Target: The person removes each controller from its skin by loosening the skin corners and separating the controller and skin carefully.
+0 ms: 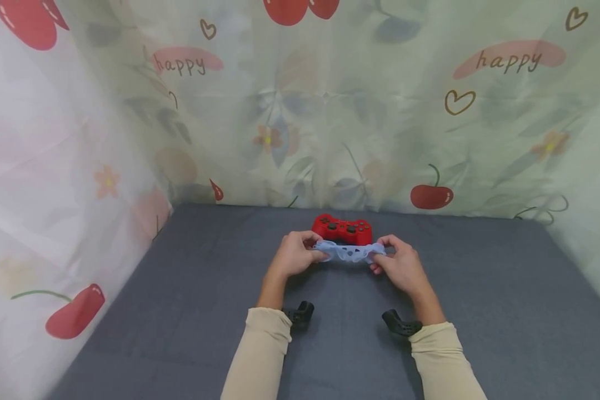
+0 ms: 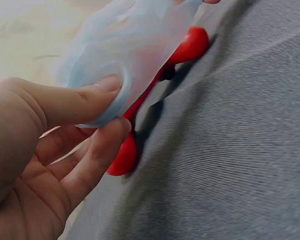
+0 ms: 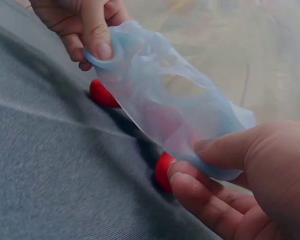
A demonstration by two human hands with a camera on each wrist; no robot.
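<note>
A soft, translucent light-blue silicone controller cover [image 1: 349, 254] with cut-out holes is stretched sideways between both hands. My left hand [image 1: 295, 255] pinches its left end between thumb and fingers; the left wrist view shows the thumb on the cover's rounded edge [image 2: 107, 107]. At the other end, my right hand [image 1: 404, 268] pinches the cover the same way. Just beyond lies a red game controller [image 1: 339, 226], its sticks and buttons facing up. In both wrist views the cover hides most of the controller, leaving its red grips [image 3: 164, 170] visible below.
A dark grey cloth [image 1: 180, 311] with shallow creases covers the table. Patterned curtains [image 1: 325, 122] hang behind and along the left side. A black wrist device [image 1: 300, 314] sits at the left cuff, another black device [image 1: 401, 324] at the right.
</note>
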